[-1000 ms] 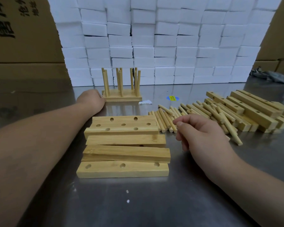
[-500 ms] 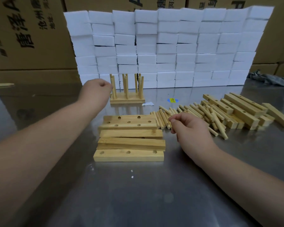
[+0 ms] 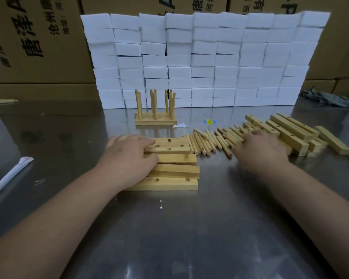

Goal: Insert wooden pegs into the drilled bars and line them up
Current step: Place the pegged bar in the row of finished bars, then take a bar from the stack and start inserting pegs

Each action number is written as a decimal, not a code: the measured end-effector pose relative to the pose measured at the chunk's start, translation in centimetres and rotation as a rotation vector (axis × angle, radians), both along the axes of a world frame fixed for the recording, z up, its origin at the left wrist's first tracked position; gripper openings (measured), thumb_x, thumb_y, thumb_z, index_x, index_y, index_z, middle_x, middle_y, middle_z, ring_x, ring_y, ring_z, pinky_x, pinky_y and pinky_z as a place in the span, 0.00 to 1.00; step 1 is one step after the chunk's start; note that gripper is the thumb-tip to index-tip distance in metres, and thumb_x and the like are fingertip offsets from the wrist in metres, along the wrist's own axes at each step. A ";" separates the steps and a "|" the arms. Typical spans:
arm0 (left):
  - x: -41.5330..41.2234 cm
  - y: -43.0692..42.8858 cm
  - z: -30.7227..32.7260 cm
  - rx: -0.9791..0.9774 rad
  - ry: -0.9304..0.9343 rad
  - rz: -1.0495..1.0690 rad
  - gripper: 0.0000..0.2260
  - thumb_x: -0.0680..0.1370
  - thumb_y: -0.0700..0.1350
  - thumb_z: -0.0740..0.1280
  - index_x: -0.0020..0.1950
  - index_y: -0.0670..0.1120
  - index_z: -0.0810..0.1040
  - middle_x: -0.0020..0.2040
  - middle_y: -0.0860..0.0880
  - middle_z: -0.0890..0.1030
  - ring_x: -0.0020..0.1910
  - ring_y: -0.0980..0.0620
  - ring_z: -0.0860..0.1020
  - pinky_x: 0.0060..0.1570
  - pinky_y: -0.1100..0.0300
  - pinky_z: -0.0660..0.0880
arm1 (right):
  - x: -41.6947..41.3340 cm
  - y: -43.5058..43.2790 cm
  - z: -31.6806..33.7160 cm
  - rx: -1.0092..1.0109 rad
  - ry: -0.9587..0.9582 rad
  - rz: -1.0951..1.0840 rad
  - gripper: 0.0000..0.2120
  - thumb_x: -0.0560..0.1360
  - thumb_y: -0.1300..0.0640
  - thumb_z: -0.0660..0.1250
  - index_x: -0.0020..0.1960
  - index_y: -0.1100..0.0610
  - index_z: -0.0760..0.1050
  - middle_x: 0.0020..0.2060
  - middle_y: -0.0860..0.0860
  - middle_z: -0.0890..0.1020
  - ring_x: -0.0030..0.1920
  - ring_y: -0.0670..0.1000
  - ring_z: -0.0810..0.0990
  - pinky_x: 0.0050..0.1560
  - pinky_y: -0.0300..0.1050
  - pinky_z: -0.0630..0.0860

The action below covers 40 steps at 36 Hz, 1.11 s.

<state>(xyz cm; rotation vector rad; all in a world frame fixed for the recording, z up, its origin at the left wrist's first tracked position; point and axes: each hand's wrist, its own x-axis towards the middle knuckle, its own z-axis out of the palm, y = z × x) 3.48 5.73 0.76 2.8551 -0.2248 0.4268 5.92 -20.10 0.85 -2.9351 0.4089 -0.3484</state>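
Note:
Several drilled wooden bars [image 3: 175, 172] lie side by side on the steel table in front of me. My left hand [image 3: 129, 158] rests palm down on their left ends, fingers spread over the far bars. A row of loose wooden pegs [image 3: 208, 141] lies to their right. My right hand [image 3: 260, 150] lies flat on the right end of the peg row, fingers reaching into the pegs; whether it grips one is hidden. Farther back stand finished bars with upright pegs [image 3: 155, 109].
A heap of more drilled bars [image 3: 290, 133] lies at the right. A wall of white foam blocks [image 3: 199, 61] stands behind, with cardboard boxes [image 3: 34, 41] beyond. A white wrapped stick [image 3: 8, 176] lies at the left edge. A grey rag [image 3: 328, 97] sits far right.
My left hand came back from the finished pegged bars and settled on the flat bars. My right hand moved right along the peg row. The view pulled back and tilted up.

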 end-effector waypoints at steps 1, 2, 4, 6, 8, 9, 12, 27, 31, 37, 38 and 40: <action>0.1 0.0 -0.1 -0.003 -0.005 -0.003 0.21 0.75 0.56 0.57 0.69 0.58 0.69 0.69 0.56 0.70 0.68 0.53 0.64 0.70 0.53 0.50 | 0.1 0.1 -0.2 -0.028 0.031 -0.007 0.21 0.75 0.47 0.58 0.62 0.57 0.71 0.65 0.56 0.68 0.65 0.58 0.66 0.65 0.57 0.64; 0.1 0.1 -0.2 -0.004 -0.011 -0.007 0.21 0.75 0.55 0.58 0.68 0.57 0.70 0.68 0.56 0.71 0.67 0.52 0.65 0.70 0.53 0.51 | 0.2 0.2 -0.4 -0.045 0.047 -0.012 0.21 0.75 0.46 0.58 0.60 0.58 0.72 0.64 0.56 0.69 0.64 0.58 0.66 0.65 0.58 0.64; 0.1 0.0 -0.2 -0.014 -0.024 -0.013 0.19 0.76 0.54 0.59 0.67 0.56 0.72 0.66 0.55 0.73 0.65 0.52 0.67 0.69 0.54 0.54 | 0.4 0.4 -0.6 -0.066 0.049 -0.015 0.21 0.75 0.45 0.58 0.59 0.59 0.73 0.62 0.56 0.69 0.63 0.58 0.66 0.66 0.57 0.64; 0.0 -0.2 -0.3 -0.046 -0.053 -0.015 0.17 0.76 0.52 0.60 0.65 0.55 0.73 0.64 0.54 0.75 0.64 0.51 0.68 0.67 0.55 0.57 | 0.5 0.3 -0.9 -0.078 0.036 -0.020 0.21 0.76 0.46 0.58 0.61 0.59 0.72 0.63 0.56 0.69 0.63 0.59 0.67 0.66 0.56 0.64; -0.1 -0.4 -0.3 -0.080 -0.098 -0.026 0.15 0.77 0.51 0.62 0.64 0.53 0.75 0.61 0.54 0.77 0.59 0.53 0.70 0.64 0.57 0.60 | 0.6 0.2 -0.9 -0.072 0.016 -0.031 0.21 0.76 0.48 0.59 0.63 0.59 0.72 0.62 0.56 0.69 0.63 0.58 0.67 0.65 0.55 0.64; -0.1 -0.5 -0.3 -0.091 -0.116 -0.031 0.15 0.77 0.50 0.62 0.63 0.53 0.76 0.59 0.54 0.78 0.56 0.55 0.70 0.63 0.57 0.61 | 0.6 0.2 -0.9 -0.068 0.008 -0.033 0.20 0.76 0.49 0.59 0.62 0.59 0.72 0.62 0.56 0.69 0.63 0.58 0.66 0.65 0.55 0.64; 0.0 -0.6 -0.3 -0.115 -0.144 -0.037 0.16 0.77 0.50 0.63 0.64 0.52 0.74 0.58 0.54 0.78 0.54 0.55 0.70 0.61 0.57 0.63 | 0.6 0.0 -1.0 -0.065 -0.014 -0.020 0.17 0.75 0.52 0.61 0.61 0.57 0.73 0.62 0.56 0.70 0.63 0.58 0.67 0.65 0.54 0.64; 0.2 -0.5 -0.6 -0.158 -0.272 -0.111 0.11 0.78 0.48 0.63 0.59 0.51 0.76 0.49 0.58 0.69 0.48 0.58 0.64 0.56 0.58 0.62 | 0.9 0.1 -0.8 -0.056 -0.079 -0.053 0.15 0.76 0.57 0.62 0.60 0.60 0.75 0.61 0.57 0.69 0.62 0.58 0.64 0.61 0.49 0.65; 0.1 -0.5 -0.4 -0.216 -0.341 -0.114 0.10 0.79 0.47 0.61 0.58 0.50 0.75 0.46 0.59 0.70 0.48 0.56 0.66 0.53 0.57 0.63 | 0.7 0.3 -0.8 -0.100 -0.045 -0.050 0.17 0.76 0.54 0.62 0.62 0.59 0.74 0.63 0.58 0.68 0.64 0.59 0.63 0.64 0.51 0.64; -0.2 -0.4 -0.4 -0.298 -0.403 -0.125 0.10 0.81 0.48 0.55 0.56 0.51 0.74 0.36 0.58 0.71 0.36 0.57 0.69 0.32 0.62 0.61 | 0.4 0.5 -0.9 -0.143 -0.032 -0.018 0.15 0.76 0.55 0.61 0.61 0.58 0.74 0.63 0.58 0.69 0.63 0.58 0.65 0.63 0.51 0.64; -0.2 -0.4 -0.4 -0.306 -0.414 -0.133 0.10 0.81 0.48 0.54 0.55 0.50 0.74 0.36 0.57 0.72 0.36 0.58 0.69 0.31 0.62 0.60 | 0.4 0.5 -0.9 -0.119 -0.062 -0.016 0.14 0.76 0.57 0.61 0.60 0.59 0.75 0.62 0.58 0.69 0.63 0.58 0.65 0.63 0.51 0.64; -0.4 -0.5 -0.4 -0.344 -0.417 -0.130 0.11 0.81 0.47 0.53 0.56 0.50 0.74 0.36 0.56 0.72 0.35 0.58 0.70 0.30 0.62 0.61 | 0.3 0.5 -0.7 -0.034 -0.181 -0.008 0.12 0.77 0.59 0.58 0.57 0.60 0.74 0.57 0.58 0.70 0.60 0.58 0.66 0.60 0.51 0.65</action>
